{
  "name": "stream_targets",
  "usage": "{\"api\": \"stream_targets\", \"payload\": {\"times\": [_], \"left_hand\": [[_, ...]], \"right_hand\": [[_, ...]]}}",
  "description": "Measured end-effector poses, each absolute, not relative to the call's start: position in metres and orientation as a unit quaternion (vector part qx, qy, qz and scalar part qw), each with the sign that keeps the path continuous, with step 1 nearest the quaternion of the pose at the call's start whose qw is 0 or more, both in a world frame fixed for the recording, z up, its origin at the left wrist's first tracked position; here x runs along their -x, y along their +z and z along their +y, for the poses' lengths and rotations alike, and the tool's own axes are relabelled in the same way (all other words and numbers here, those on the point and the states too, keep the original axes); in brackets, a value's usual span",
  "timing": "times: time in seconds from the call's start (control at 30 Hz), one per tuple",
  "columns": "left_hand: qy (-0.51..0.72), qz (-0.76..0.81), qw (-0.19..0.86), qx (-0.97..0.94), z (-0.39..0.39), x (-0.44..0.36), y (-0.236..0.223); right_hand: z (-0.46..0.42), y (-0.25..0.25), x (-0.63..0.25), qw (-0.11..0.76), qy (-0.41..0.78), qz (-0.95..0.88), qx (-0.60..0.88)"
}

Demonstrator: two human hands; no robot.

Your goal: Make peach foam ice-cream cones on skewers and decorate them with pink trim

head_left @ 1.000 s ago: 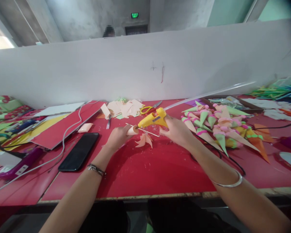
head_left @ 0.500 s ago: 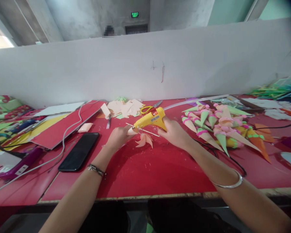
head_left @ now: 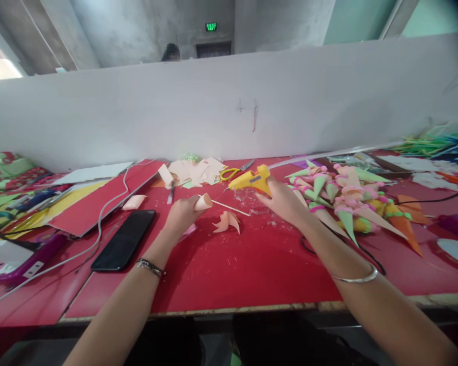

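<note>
table red, littered; wall grey; left hand clasps roll, right hand glue gun

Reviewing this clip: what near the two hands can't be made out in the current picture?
Pale roll, gripped end: head view, hidden by the left hand.
Yellow glue gun, handle: head view, partly covered by the right hand.
Label on it: head view, print too small.
Pink piece: head view, partly hidden by the left hand.

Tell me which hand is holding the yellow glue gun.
The right hand, wrapped around the glue gun; the left hand holds a small peach-coloured roll instead.
</note>
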State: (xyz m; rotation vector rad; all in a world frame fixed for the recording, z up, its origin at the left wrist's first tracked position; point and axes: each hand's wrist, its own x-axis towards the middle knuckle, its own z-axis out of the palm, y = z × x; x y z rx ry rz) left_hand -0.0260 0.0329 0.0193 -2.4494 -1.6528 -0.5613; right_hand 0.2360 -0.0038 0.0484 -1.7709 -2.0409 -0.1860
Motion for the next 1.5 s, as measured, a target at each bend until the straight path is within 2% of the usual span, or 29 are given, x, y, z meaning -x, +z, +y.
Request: {"api": "stream_targets", "payload": {"times": [0.13,0.3,0.8,0.9,0.97,1.03,1.1,1.2,1.27,1.5], "left_hand": [[-0.120,-0.602,0.063,0.787,0.034,0.025,0.018],[-0.088,-0.552,0.062,0.827,0.037,0.027,0.011],[-0.149,-0.540,-0.010,0.828,0.041,0.033,0.003],[-0.195,-0.521,0.009,0.831,0.039,0.032,0.006],[-0.231,-0.501,0.038,0.833,0.038,0.032,0.009],[-0.270,-0.484,0.062,0.830,0.038,0.031,0.013],[-0.309,-0.470,0.071,0.824,0.036,0.030,0.017],[-0.337,-0.447,0.064,0.826,0.033,0.027,0.022],[-0.339,-0.433,0.058,0.834,0.030,0.025,0.025],[-0.320,-0.429,0.035,0.844,0.024,0.019,0.029]], "right_hand": [[0.011,0.034,-0.249,0.198,-0.056,-0.689,0.694],[0.026,0.019,-0.262,0.108,-0.021,-0.683,0.722],[0.009,0.033,-0.257,0.086,-0.088,-0.655,0.746],[0.004,0.040,-0.255,0.093,-0.145,-0.638,0.750],[0.000,0.044,-0.252,0.108,-0.171,-0.627,0.752],[-0.003,0.046,-0.243,0.138,-0.140,-0.651,0.733],[-0.005,0.042,-0.229,0.203,-0.054,-0.717,0.665],[-0.009,0.029,-0.202,0.368,0.112,-0.776,0.499],[-0.013,0.022,-0.186,0.419,0.161,-0.774,0.446],[-0.017,0.016,-0.174,0.434,0.208,-0.759,0.438]]}}
